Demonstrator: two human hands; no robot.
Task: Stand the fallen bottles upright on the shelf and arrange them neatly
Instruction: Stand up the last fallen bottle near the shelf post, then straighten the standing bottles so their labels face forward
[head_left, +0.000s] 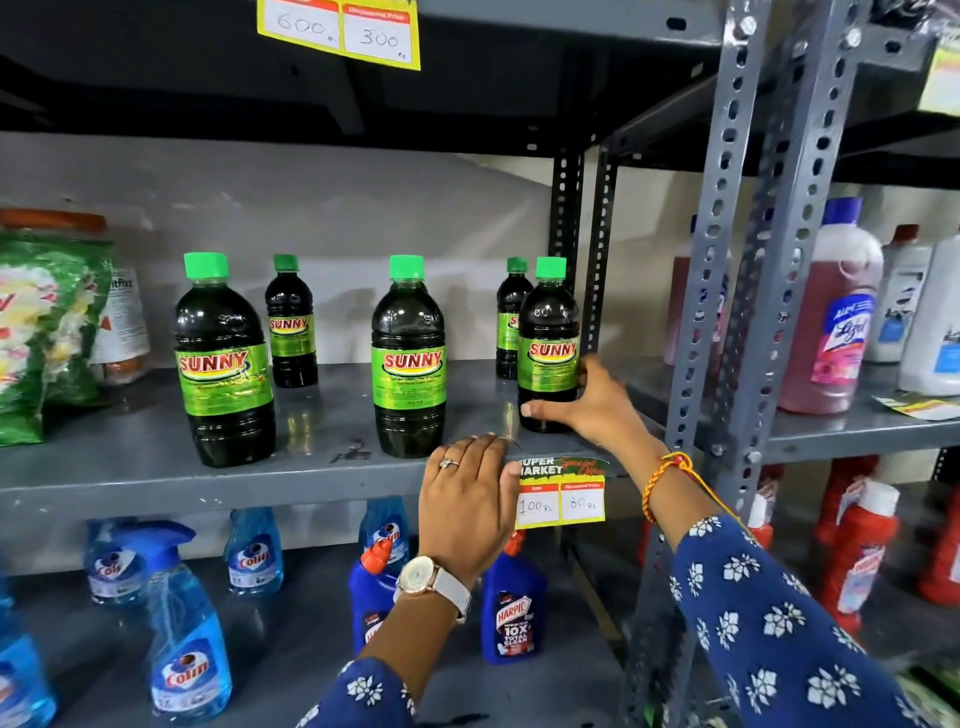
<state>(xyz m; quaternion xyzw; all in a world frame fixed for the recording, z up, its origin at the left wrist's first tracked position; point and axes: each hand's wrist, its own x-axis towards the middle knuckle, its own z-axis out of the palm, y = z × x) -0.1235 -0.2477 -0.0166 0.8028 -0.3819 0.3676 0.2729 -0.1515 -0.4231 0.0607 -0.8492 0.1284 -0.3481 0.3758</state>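
Note:
Several dark Sunny bottles with green caps stand upright on the grey middle shelf (130, 462). A large one (223, 364) is at the left, another large one (409, 364) in the middle. Two small ones stand at the back (291, 327) (508, 322). My right hand (587, 410) is wrapped around the lower part of the right front bottle (548, 332), which stands upright near the shelf's right post. My left hand (467, 499) rests flat on the shelf's front edge, holding nothing.
A yellow price tag (561, 501) hangs on the shelf edge beside my left hand. A green detergent bag (47, 332) fills the shelf's left end. Blue Colin sprays (182, 639) and Harpic bottles (513, 613) stand below. Pink Lizol bottles (831, 312) stand on the neighbouring rack, past the perforated posts (717, 260).

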